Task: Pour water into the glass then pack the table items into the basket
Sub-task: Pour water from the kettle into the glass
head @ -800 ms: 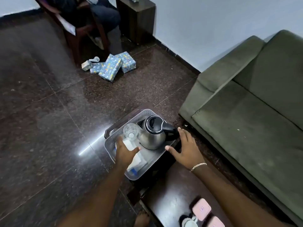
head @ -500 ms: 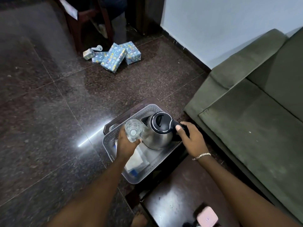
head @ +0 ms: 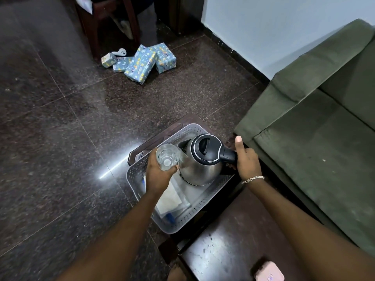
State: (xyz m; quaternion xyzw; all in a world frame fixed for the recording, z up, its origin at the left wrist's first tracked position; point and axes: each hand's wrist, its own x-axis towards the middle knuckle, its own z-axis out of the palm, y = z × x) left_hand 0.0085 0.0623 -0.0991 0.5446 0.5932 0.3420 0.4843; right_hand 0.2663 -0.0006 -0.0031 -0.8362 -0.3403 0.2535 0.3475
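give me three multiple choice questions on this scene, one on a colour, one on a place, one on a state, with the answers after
1. The sofa is: A red, B green, C white.
2. The wrapped boxes lie: A on the sofa, B on a shelf, C on the floor.
3. The glass is: A gripped by the left hand, B lying on the floor, C standing on the sofa.

Answers:
1 B, its cushions and arm are dull green.
2 C, they sit on the dark tiles.
3 A, the fingers curl round it beside the kettle, whose handle the right hand grips.
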